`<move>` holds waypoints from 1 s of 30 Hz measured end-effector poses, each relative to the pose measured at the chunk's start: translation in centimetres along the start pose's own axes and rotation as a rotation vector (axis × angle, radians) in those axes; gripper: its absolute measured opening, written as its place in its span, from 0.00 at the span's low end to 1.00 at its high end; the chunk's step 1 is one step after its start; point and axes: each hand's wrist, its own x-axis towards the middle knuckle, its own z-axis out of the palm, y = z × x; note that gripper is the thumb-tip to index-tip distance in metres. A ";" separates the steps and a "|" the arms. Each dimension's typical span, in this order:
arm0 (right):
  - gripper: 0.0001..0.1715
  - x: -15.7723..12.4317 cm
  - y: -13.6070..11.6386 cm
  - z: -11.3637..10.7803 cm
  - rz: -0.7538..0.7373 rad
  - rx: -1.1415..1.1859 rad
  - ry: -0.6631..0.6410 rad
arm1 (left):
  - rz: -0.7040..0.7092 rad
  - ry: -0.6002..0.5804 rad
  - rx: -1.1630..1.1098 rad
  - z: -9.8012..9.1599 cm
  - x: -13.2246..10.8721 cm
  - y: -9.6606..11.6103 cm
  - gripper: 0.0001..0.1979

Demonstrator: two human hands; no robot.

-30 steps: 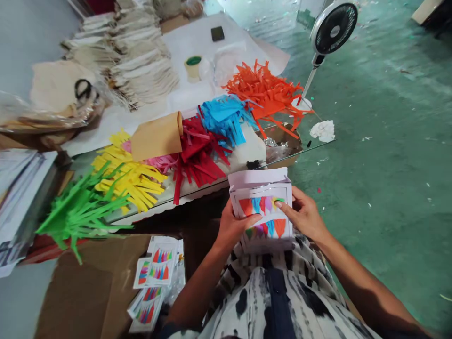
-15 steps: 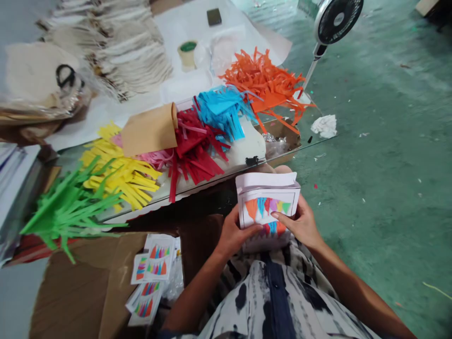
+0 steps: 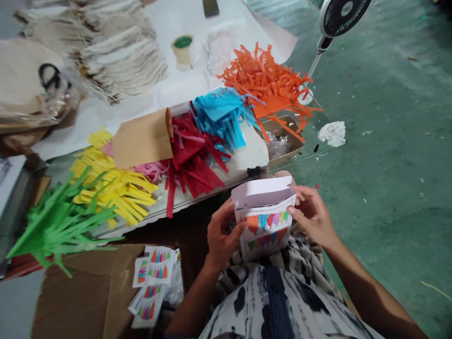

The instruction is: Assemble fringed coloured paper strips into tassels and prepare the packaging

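While left grip and right grip pinch the packet — probably holding it open — red fringe lies beyond both.

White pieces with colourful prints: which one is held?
The packet between the left hand and right hand, its white flap up; the other pieces lie overlapping, left of the left forearm.

Table with white sheet; coloured fringed bundles
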 end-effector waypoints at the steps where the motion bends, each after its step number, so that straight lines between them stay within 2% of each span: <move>1: 0.27 0.1 -0.1 -0.3 0.003 0.005 -0.020 | 0.041 0.000 0.049 0.0 0.2 0.1 0.26; 5: 0.25 0.6 -0.9 -1.7 -0.021 -0.011 -0.101 | 0.181 -0.073 0.132 -0.6 1.6 1.5 0.19; 9: 0.17 0.7 -1.8 -2.7 -0.071 -0.068 -0.139 | 0.249 -0.148 0.180 -1.2 3.2 3.4 0.11; 14: 0.14 0.9 -3.4 -3.1 -0.163 -0.176 -0.123 | 0.287 -0.115 0.133 -0.8 4.1 4.8 0.06; 18: 0.14 1.5 -4.3 -3.2 -0.274 -0.229 -0.075 | 0.319 -0.084 0.136 -0.3 3.9 4.8 0.06; 21: 0.13 2.0 -4.3 -3.4 -0.296 -0.239 -0.070 | 0.408 -0.080 0.155 0.0 3.7 4.9 0.12; 23: 0.11 2.2 -4.1 -3.5 -0.298 -0.230 -0.105 | 0.432 -0.085 0.088 0.3 3.7 5.0 0.17; 25: 0.10 2.3 -3.9 -3.6 -0.271 -0.182 -0.113 | 0.398 -0.095 -0.030 0.5 3.7 5.2 0.20; 28: 0.20 2.5 -4.1 -3.9 -0.197 -0.079 -0.101 | 0.280 -0.119 -0.126 0.7 3.7 5.6 0.28; 30: 0.30 2.9 -4.8 -4.3 -0.164 -0.093 -0.159 | 0.202 -0.169 -0.077 0.6 3.6 5.8 0.27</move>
